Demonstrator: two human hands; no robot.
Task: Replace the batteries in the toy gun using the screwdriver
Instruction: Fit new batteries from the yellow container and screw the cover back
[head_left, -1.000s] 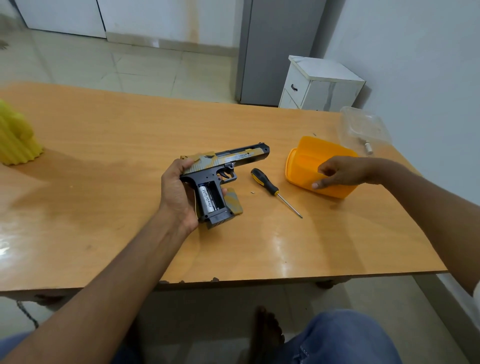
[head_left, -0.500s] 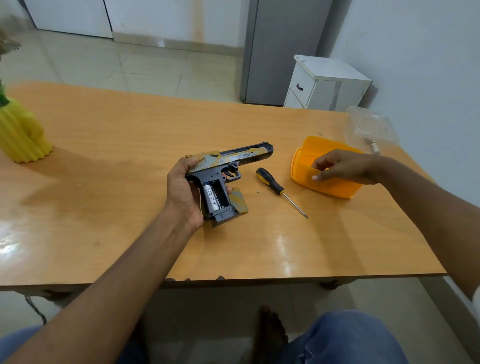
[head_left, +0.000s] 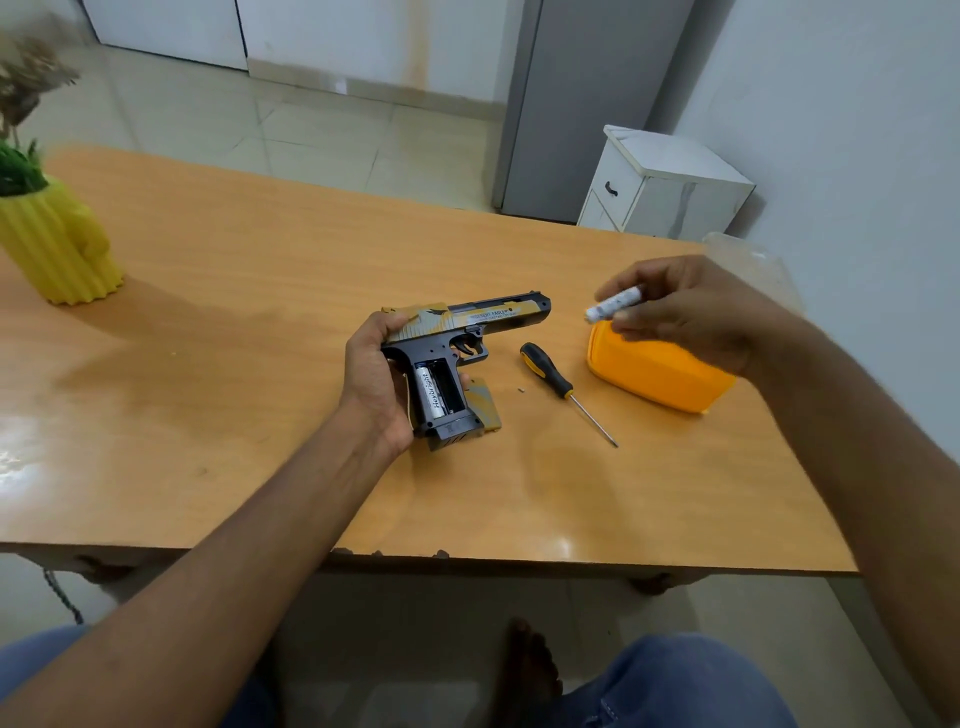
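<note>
A black and gold toy gun (head_left: 467, 332) lies on its side on the wooden table (head_left: 260, 322), barrel pointing right. My left hand (head_left: 374, 379) grips its grip from the left. The grip's compartment is uncovered, with one white battery (head_left: 430, 395) in the left slot and the right slot bare. The loose cover (head_left: 485, 405) lies just right of the grip. My right hand (head_left: 685, 317) pinches a second white battery (head_left: 615, 304) in the air above an orange box (head_left: 660, 374). A black and yellow screwdriver (head_left: 563, 387) lies between gun and box, with a tiny screw (head_left: 521, 388) beside it.
A yellow ribbed vase (head_left: 57, 249) with a plant stands at the table's far left. A clear plastic lid (head_left: 748, 254) lies behind my right hand near the wall. A white cabinet (head_left: 660, 187) and a grey fridge (head_left: 587, 104) stand beyond the table. My knees are below the front edge.
My right hand has risen out of the orange box holding a white battery. My left hand and the gun have stayed in place.
</note>
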